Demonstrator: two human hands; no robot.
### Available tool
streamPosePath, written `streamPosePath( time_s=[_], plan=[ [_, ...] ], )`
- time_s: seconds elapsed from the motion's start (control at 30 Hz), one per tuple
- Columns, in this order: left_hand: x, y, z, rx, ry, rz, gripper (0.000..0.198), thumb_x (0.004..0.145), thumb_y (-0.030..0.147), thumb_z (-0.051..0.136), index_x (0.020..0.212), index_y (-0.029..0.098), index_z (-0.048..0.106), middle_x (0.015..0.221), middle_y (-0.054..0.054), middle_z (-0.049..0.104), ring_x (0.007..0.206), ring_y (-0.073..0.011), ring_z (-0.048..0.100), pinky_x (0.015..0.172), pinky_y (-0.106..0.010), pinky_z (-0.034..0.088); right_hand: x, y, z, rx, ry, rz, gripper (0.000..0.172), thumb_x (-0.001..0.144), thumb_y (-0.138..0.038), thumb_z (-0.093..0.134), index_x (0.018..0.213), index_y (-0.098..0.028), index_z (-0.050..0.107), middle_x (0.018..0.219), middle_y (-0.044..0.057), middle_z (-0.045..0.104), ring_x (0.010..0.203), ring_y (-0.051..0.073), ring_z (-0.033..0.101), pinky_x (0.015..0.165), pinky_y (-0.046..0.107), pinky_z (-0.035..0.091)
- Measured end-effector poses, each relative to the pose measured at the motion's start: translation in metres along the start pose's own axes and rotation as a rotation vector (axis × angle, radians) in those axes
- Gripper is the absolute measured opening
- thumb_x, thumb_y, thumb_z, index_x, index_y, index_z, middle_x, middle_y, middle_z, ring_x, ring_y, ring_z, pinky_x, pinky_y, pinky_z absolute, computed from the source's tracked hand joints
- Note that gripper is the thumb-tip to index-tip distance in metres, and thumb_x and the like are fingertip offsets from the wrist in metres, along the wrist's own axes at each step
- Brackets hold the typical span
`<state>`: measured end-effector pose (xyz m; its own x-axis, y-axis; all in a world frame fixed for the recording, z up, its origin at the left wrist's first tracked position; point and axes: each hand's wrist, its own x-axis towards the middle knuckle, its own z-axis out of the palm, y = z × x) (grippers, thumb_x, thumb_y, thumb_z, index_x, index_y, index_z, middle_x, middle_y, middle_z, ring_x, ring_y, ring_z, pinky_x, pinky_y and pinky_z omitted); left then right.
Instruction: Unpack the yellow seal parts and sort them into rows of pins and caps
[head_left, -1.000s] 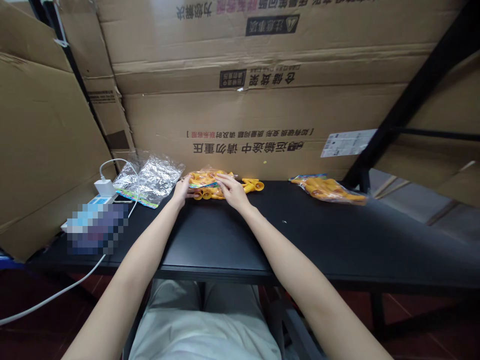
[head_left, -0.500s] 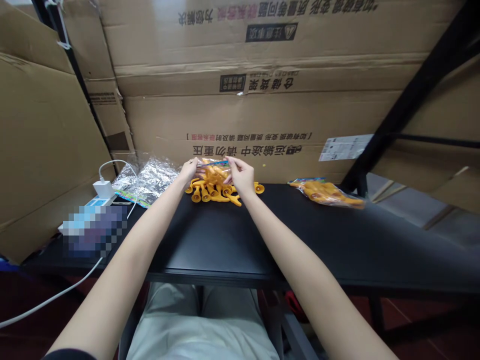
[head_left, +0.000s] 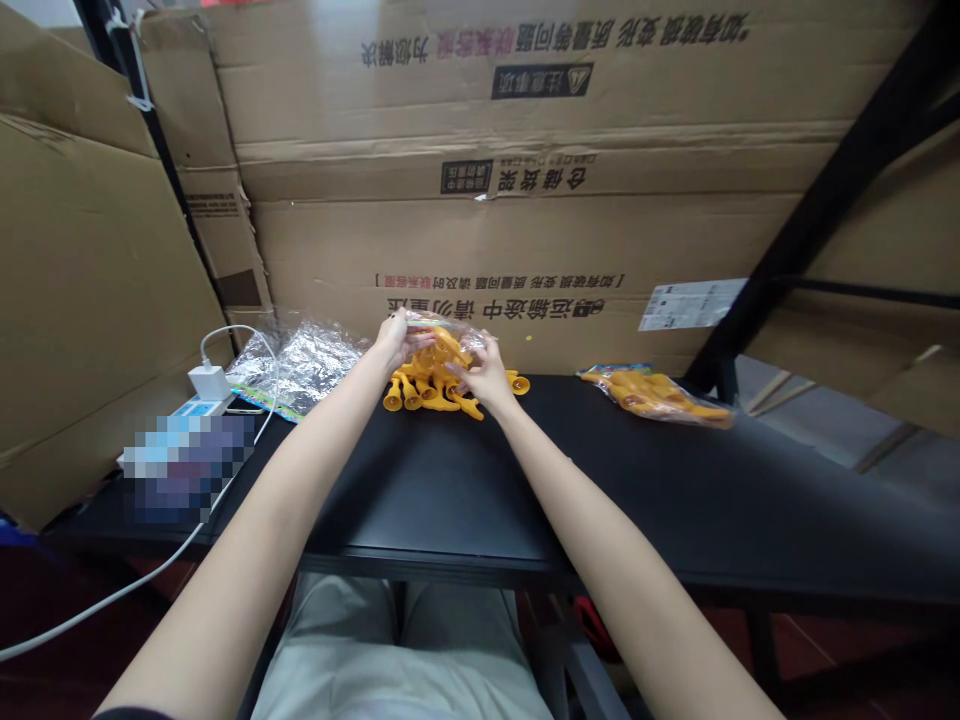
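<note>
At the far side of the black table (head_left: 450, 500), my left hand (head_left: 395, 338) pinches the top edge of a clear plastic bag (head_left: 442, 335) that holds yellow plastic toys. My right hand (head_left: 486, 372) is lower, fingers curled on the bag's right side among the toys. A heap of yellow toys (head_left: 424, 388) with round ends lies on the table under the bag. I cannot tell which toys are inside the bag and which have spilled out.
A second filled bag of yellow toys (head_left: 660, 393) lies to the right. Empty crinkled clear bags (head_left: 300, 360) lie to the left, beside a white charger (head_left: 208, 382) with a cable and a blurred object (head_left: 187, 465). Cardboard sheets (head_left: 525, 200) stand behind the table.
The bag was pressed flat on the table, then both hands lifted it by its top edge and yellow toys spread beneath. My right hand has since dropped lower onto the bag's side.
</note>
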<state>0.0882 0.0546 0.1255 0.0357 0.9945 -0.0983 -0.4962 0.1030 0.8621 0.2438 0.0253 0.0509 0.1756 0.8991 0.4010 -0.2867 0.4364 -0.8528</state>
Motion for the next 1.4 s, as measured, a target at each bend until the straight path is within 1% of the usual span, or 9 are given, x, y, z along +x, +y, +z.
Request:
streamPosePath(
  time_s=[0.1,0.2,0.33,0.5,0.67,0.9,1.03,1.2,1.4],
  plan=[
    [0.004,-0.002,-0.008,0.032,0.029,0.029,0.031,0.092,0.042,0.045,0.104,0.015,0.055,0.084,-0.012,0.068,0.079,-0.0237,0.07,0.074,-0.037,0.056,0.009,0.005,-0.003,-0.063,0.004,0.011,0.026,0.053,-0.012,0.081,0.073,-0.017,0.066,0.063,-0.004,0.067,0.036,0.007,0.05,0.035,0.019,0.044],
    [0.006,-0.002,-0.019,0.145,0.098,0.048,0.027,0.084,0.043,0.057,0.092,0.017,0.058,0.084,-0.012,0.066,0.092,-0.0282,0.067,0.078,-0.04,0.055,0.017,0.003,-0.002,-0.168,0.021,-0.022,0.015,0.059,-0.014,0.079,0.06,-0.017,0.064,0.046,-0.004,0.057,0.042,0.012,0.055,0.046,0.023,0.05],
    [0.003,0.002,-0.025,0.246,0.084,-0.033,0.032,0.079,0.049,0.06,0.077,0.018,0.056,0.089,-0.013,0.063,0.104,-0.0333,0.059,0.084,-0.048,0.051,0.026,-0.006,0.005,-0.318,0.096,-0.207,0.014,0.066,-0.009,0.069,0.058,-0.019,0.064,0.064,-0.001,0.064,0.058,0.012,0.059,0.064,0.025,0.052],
    [-0.001,0.0,-0.02,0.117,-0.074,0.063,0.024,0.088,0.037,0.044,0.08,0.018,0.056,0.1,-0.01,0.063,0.103,-0.0263,0.059,0.086,-0.048,0.051,0.031,-0.017,0.015,-0.402,0.051,-0.407,0.016,0.07,-0.008,0.062,0.06,-0.021,0.062,0.083,0.001,0.063,0.081,0.015,0.059,0.085,0.029,0.048],
    [-0.001,0.006,-0.02,0.103,-0.109,0.099,0.026,0.09,0.035,0.04,0.088,0.019,0.06,0.117,-0.01,0.061,0.106,-0.0271,0.06,0.087,-0.048,0.05,0.038,-0.033,0.022,-0.386,0.019,-0.362,0.016,0.072,-0.008,0.061,0.063,-0.022,0.06,0.081,0.001,0.06,0.083,0.017,0.057,0.089,0.032,0.046],
    [0.001,0.028,-0.023,-0.003,-0.171,0.205,0.027,0.09,0.041,0.047,0.112,0.032,0.061,0.138,-0.002,0.051,0.123,-0.0286,0.051,0.098,-0.051,0.043,0.053,-0.047,0.037,-0.318,0.091,-0.38,0.011,0.075,-0.016,0.063,0.065,-0.021,0.059,0.071,0.0,0.059,0.073,0.015,0.059,0.079,0.03,0.048],
    [-0.004,0.031,-0.03,0.002,-0.17,0.243,0.028,0.089,0.041,0.05,0.114,0.034,0.06,0.139,-0.003,0.051,0.126,-0.0285,0.049,0.101,-0.053,0.039,0.046,-0.042,0.047,-0.213,0.075,-0.381,0.009,0.073,-0.018,0.065,0.066,-0.021,0.059,0.072,-0.001,0.062,0.077,0.015,0.061,0.083,0.03,0.049],
    [-0.021,0.033,-0.045,0.0,-0.142,0.307,0.027,0.088,0.027,0.052,0.112,0.029,0.063,0.134,-0.002,0.056,0.126,-0.0258,0.05,0.102,-0.049,0.041,0.031,-0.03,0.046,-0.037,0.044,-0.324,0.008,0.071,-0.013,0.06,0.067,-0.021,0.06,0.097,0.001,0.068,0.099,0.014,0.061,0.093,0.029,0.046],
    [-0.043,0.003,-0.08,0.159,-0.179,0.237,0.034,0.081,0.017,0.057,0.114,0.017,0.062,0.119,-0.009,0.067,0.096,-0.0197,0.065,0.078,-0.032,0.056,0.015,0.0,0.025,0.162,0.11,-0.103,0.007,0.075,-0.025,0.056,0.073,-0.021,0.062,0.1,0.002,0.07,0.101,0.016,0.062,0.087,0.031,0.049]
  ],
)
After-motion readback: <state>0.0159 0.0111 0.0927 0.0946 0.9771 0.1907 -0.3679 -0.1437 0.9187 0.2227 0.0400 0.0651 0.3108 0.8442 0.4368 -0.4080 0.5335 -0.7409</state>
